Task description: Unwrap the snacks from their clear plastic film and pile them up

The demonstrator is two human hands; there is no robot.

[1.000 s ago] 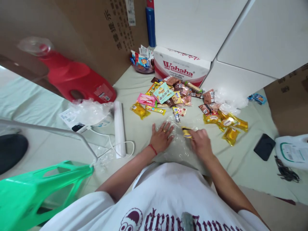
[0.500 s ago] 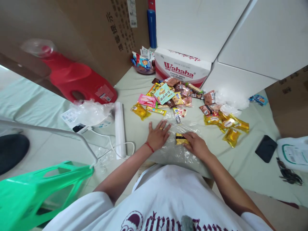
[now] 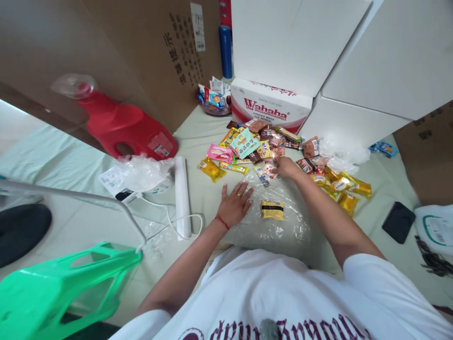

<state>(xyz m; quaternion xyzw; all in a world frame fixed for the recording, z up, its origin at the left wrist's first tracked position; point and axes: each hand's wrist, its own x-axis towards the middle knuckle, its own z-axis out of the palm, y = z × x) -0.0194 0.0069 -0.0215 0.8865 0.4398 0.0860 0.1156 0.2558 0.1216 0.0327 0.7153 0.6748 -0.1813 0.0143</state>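
My left hand (image 3: 234, 206) lies flat with its fingers spread, on the left edge of a clear plastic sheet (image 3: 253, 222). A yellow snack packet (image 3: 272, 215) with a black band rests on that sheet, apart from both hands. Further up, my right hand (image 3: 287, 167) has its fingers bent together at the right edge of a white-and-red snack packet (image 3: 270, 170); the fingertips are partly hidden. Beside this packet, to its left, is a small dark-and-silver packet (image 3: 262, 176). A pile of mixed snacks, with a mint-green packet (image 3: 245, 143) on top, lies just beyond.
Several yellow-wrapped snacks (image 3: 357, 185) and crumpled clear plastic (image 3: 341, 148) lie to the right, with a black phone (image 3: 398, 223) past them. A Wahaba-labelled carton (image 3: 271, 105) stands behind the pile. At the left are a red jug (image 3: 129, 127), a white bar (image 3: 182, 198) and a green stool (image 3: 71, 283).
My right hand has let go of the yellow packet with the black band and moved forward to the white-and-red packet. My left hand stays flat. The view has shifted slightly.
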